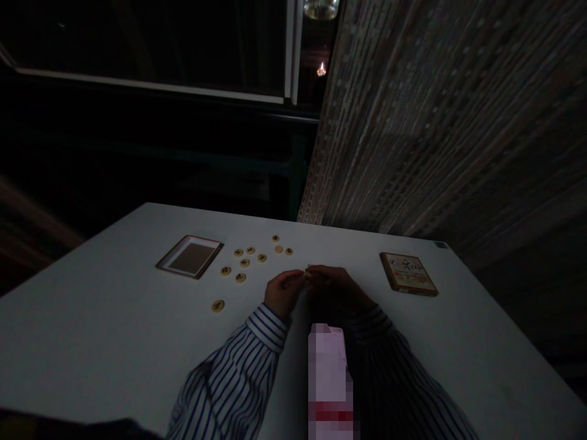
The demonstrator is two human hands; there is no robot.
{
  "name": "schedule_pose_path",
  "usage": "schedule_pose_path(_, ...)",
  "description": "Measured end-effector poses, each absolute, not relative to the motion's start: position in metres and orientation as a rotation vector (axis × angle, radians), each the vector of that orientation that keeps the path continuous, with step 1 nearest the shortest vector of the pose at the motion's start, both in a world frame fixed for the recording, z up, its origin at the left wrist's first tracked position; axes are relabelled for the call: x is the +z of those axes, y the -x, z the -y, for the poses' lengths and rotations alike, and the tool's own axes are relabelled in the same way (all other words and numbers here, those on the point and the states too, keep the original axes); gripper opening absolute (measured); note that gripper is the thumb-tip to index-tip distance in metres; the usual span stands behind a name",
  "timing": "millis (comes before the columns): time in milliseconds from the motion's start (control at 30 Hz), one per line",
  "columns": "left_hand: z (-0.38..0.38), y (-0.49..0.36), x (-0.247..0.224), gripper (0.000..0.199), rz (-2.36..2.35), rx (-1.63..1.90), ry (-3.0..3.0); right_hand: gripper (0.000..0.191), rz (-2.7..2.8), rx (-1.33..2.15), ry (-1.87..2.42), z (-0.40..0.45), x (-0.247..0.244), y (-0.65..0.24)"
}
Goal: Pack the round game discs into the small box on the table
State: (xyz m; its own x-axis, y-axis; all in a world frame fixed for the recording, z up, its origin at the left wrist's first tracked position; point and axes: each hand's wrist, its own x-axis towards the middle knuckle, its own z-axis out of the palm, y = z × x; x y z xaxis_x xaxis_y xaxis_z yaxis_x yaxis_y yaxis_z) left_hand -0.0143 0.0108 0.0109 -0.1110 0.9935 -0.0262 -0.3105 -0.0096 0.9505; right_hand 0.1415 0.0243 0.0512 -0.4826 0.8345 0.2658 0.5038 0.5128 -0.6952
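Note:
My left hand [283, 292] and my right hand [334, 286] meet over the middle of the white table [114, 330], fingertips together. A small pale object [307, 274] shows between the fingertips, pinched by both hands; it is too small and dim to make out fully. Several round wooden pieces with dark markings lie left of and beyond my hands, among them one piece [217, 305] lying apart, nearer to me, and another [276, 238] farthest back. One pale piece [279, 249] shows no clear marking.
An open shallow box [189, 256] lies at the back left, a decorated flat box [409, 274] at the right. A pixelated pink object [331, 373] is between my forearms. Behind the table hangs a string curtain [389, 122]; a small dark item [441, 245] lies at the far right corner.

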Motion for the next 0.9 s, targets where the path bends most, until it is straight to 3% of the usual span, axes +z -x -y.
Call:
schedule_pose_path(533,-0.009,0.015,0.011,0.029,-1.036,1.365,-0.923,0.026,2.156,0.796,1.119,-0.021,0.06,-0.145)
schedule_pose_path(900,-0.01,0.016,0.012,0.026,-1.099,1.396,-0.975,0.023,2.326,0.52,1.093,-0.02,0.065,-0.141)
